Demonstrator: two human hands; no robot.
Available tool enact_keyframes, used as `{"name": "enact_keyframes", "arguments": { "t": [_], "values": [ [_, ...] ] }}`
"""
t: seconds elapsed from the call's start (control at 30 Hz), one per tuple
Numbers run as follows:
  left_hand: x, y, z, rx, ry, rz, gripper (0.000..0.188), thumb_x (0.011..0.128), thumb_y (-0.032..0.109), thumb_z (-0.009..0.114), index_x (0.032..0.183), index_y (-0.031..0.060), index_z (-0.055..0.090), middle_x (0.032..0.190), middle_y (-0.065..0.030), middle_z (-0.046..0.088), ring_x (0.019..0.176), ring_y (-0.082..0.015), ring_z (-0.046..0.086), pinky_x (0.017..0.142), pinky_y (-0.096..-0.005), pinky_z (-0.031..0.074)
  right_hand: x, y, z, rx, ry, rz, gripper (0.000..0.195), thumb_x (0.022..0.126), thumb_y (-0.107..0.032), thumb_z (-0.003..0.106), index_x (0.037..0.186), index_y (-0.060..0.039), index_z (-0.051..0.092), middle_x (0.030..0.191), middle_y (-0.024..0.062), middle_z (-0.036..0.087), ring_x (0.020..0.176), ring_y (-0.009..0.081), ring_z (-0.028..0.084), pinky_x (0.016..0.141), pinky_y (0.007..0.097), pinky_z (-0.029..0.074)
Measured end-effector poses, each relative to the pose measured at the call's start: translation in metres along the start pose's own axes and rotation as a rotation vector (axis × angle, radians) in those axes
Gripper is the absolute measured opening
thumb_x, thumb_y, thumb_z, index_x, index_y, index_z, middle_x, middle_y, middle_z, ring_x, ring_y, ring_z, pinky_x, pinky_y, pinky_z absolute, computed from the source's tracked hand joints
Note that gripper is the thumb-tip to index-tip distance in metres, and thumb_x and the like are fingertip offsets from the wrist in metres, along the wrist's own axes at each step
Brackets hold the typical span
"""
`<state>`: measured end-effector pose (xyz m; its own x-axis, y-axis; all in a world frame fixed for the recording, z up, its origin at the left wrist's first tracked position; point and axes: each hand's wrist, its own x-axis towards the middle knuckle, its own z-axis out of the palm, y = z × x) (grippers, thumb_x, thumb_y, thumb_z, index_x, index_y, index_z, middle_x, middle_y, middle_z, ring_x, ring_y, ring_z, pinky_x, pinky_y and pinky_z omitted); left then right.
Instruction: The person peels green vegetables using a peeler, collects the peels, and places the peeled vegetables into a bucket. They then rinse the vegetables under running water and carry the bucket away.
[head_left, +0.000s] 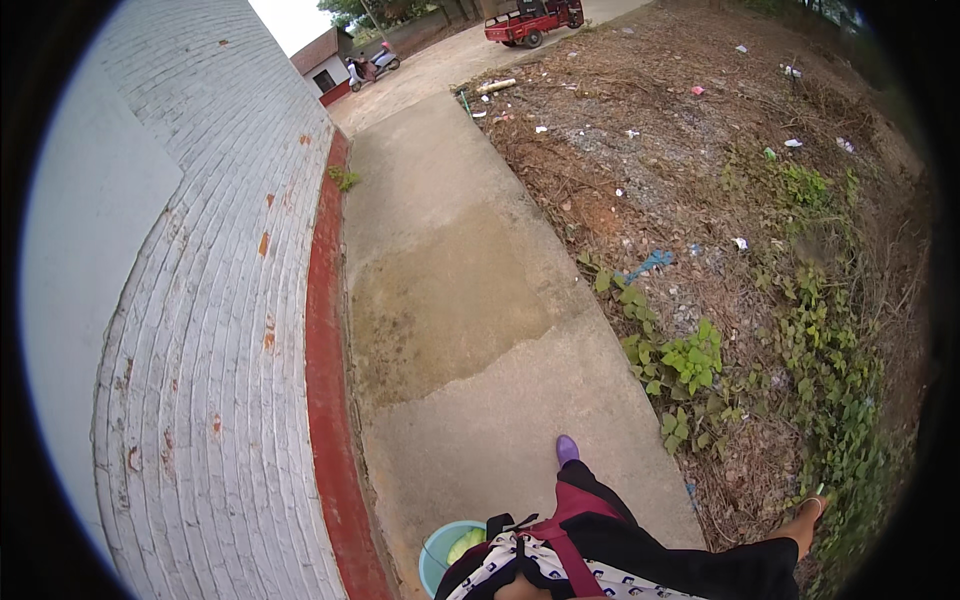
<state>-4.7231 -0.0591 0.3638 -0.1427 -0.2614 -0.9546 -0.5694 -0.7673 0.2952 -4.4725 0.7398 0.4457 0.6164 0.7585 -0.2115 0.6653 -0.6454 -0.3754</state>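
My right hand reaches out at the lower right, past the end of a black sleeve, over the weedy ground. Its fingers look curled around a small pale object, of which a whitish-green tip shows; the rest is too small to make out. My left hand is out of view. At the bottom, beside my body, is a light-blue bucket with a thin wire handle. A yellow-green vegetable or fruit lies in it. My body partly covers the bucket, so whether a hand holds it is hidden.
A concrete path runs ahead beside a white brick wall with a red base. On the right, littered ground bears leafy plants. A scooter and a red cargo tricycle stand beyond. My purple boot is on the path.
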Motion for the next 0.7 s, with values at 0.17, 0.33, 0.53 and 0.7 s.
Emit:
{"name": "enact_keyframes", "arguments": {
  "t": [0.17,0.33,0.53,0.7],
  "values": [
    [-0.006,0.109,0.113,-0.045,0.016,0.074,0.036,0.085,0.028,0.037,0.055,0.0159,0.021,0.044,0.0004,0.014,0.036,-0.0155,0.014,0.036,-0.0289,0.020,-0.246,-0.288,0.161,0.240,-0.474,-0.546,0.017,0.076,-0.014,0.053,0.073,0.0024,0.050,0.050,0.0085,0.048,0.039,0.0193,0.046,0.040,0.0328,0.036],
    [0.022,0.196,0.206,-0.039,0.043,0.069,0.037,0.086,0.029,0.037,0.055,0.0159,0.020,0.044,0.0005,0.014,0.036,-0.0154,0.014,0.035,-0.0289,0.019,-0.564,-0.510,0.272,0.115,-0.784,-1.201,0.028,0.070,-0.027,0.062,0.076,-0.0007,0.058,0.062,0.0123,0.057,0.053,0.0213,0.056,0.053,0.0348,0.044],
    [0.077,0.323,0.312,-0.115,0.023,0.069,0.038,0.086,0.029,0.036,0.055,0.0158,0.019,0.043,0.0006,0.013,0.036,-0.0153,0.013,0.035,-0.0289,0.019,-0.852,-0.571,0.372,-0.211,-0.695,-1.716,0.026,0.071,-0.027,0.060,0.083,-0.0041,0.059,0.079,0.0184,0.060,0.074,0.0345,0.056,0.068,0.0427,0.045],
    [0.160,0.430,0.373,-0.075,-0.061,0.009,0.039,0.086,0.030,0.036,0.054,0.0157,0.018,0.042,0.0007,0.013,0.036,-0.0153,0.012,0.034,-0.0289,0.018,-0.759,-0.600,0.482,-0.360,-0.571,-1.277,0.021,0.074,-0.019,0.058,0.077,0.0022,0.058,0.059,0.0136,0.056,0.049,0.0236,0.054,0.050,0.0375,0.044]
  ]
}}
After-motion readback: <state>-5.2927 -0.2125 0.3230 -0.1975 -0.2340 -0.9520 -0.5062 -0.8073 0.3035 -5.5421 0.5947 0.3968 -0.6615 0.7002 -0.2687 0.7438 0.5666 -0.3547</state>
